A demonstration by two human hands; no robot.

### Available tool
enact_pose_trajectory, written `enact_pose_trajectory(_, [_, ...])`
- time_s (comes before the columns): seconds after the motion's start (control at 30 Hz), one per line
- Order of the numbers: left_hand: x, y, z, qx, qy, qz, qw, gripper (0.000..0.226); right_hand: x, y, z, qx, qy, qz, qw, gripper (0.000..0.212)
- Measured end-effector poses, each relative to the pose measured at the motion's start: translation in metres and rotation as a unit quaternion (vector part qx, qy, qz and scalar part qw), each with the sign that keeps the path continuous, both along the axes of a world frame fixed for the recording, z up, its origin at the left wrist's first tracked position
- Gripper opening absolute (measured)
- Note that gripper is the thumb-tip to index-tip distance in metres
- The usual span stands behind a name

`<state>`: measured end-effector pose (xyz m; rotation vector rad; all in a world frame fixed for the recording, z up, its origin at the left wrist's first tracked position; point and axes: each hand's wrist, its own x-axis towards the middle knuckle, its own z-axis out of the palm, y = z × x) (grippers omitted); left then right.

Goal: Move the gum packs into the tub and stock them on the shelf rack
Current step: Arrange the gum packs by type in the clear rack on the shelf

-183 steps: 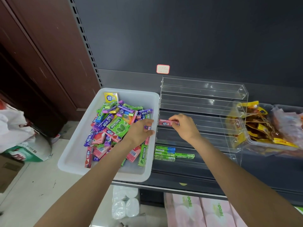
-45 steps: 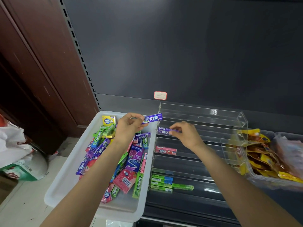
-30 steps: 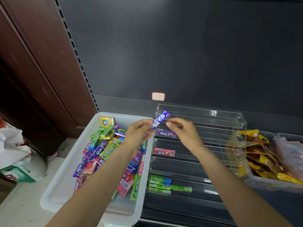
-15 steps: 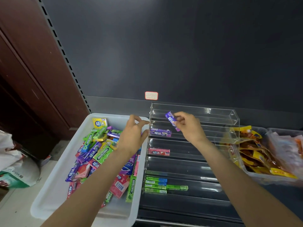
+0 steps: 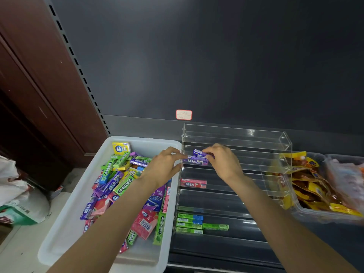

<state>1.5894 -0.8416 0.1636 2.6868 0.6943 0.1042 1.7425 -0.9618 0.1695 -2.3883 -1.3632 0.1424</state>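
Note:
A white tub [image 5: 65, 223] on the left of the shelf holds several loose gum packs in purple, green, pink and yellow [image 5: 118, 186]. To its right stands a clear tiered acrylic rack [image 5: 246, 146]. My right hand [image 5: 222, 160] pinches a purple gum pack [image 5: 200, 153] and holds it on top of another purple pack [image 5: 195, 161] in an upper tier. My left hand [image 5: 163, 166] reaches to the rack's left edge with fingers extended, touching the end of the purple packs. A pink pack [image 5: 193, 183] lies one tier lower. Several green packs [image 5: 190, 223] lie in the bottom tier.
A clear bin of yellow snack bags [image 5: 315, 192] stands right of the rack. A red-edged price label [image 5: 183, 114] is stuck on the dark back panel. White bags [image 5: 17, 194] sit on the floor at the left, beside a brown wooden wall.
My right hand has brought the purple pack down into the upper tier onto the other purple pack. My left hand, having passed it over, moved right to the rack's edge.

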Motion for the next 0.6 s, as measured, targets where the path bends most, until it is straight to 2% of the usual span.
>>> enact_pose_trajectory(0.27, [0.002,-0.001,0.001,-0.046,-0.031,0.01,0.998,0.041,-0.005,0.01,0.002,0.003,0.073,0.049,0.996,0.027])
enact_pose_trajectory(0.4, [0.007,-0.002,0.002,-0.008,0.0,0.008,1.0,0.048,-0.006,0.011,0.002,0.0,0.094,0.069,0.993,0.029])
enact_pose_trajectory(0.6, [0.014,-0.005,0.001,0.025,0.025,0.017,0.999,0.045,0.001,0.001,0.002,-0.008,0.095,0.059,0.994,0.035])
